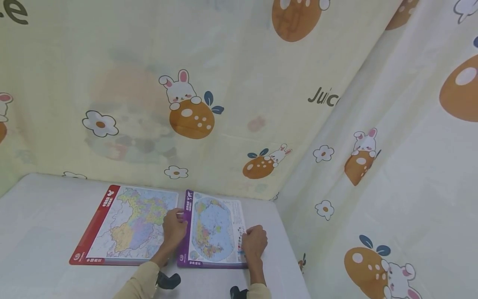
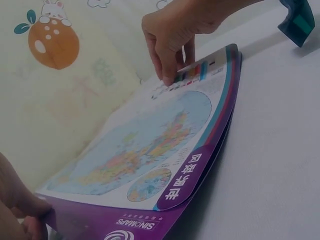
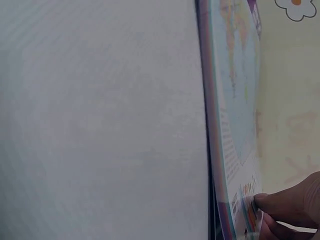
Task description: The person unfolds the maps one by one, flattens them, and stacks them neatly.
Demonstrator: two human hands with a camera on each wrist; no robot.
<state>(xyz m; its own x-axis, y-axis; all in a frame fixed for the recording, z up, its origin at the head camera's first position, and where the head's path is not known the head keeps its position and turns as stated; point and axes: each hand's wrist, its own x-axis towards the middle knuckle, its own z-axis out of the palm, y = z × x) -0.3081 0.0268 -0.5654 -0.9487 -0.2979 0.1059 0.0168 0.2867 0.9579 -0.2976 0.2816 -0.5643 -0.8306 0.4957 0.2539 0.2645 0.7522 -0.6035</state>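
A world map sheet with a purple border lies at the table's middle in the head view. My left hand grips its purple left edge. At the opposite edge, my right hand pinches the sheet between thumb and fingers. In the left wrist view the purple border rises off the tabletop, with a dark gap beneath. The right wrist view shows the right thumb on the sheet's printed face. Left of it lies a second map sheet with a red border, partly covered by the left hand and forearm.
The white tabletop carries both maps. Behind it hangs a pale curtain printed with rabbits and orange fruit, and another curtain stands along the right side. Dark wrist straps sit near the front edge.
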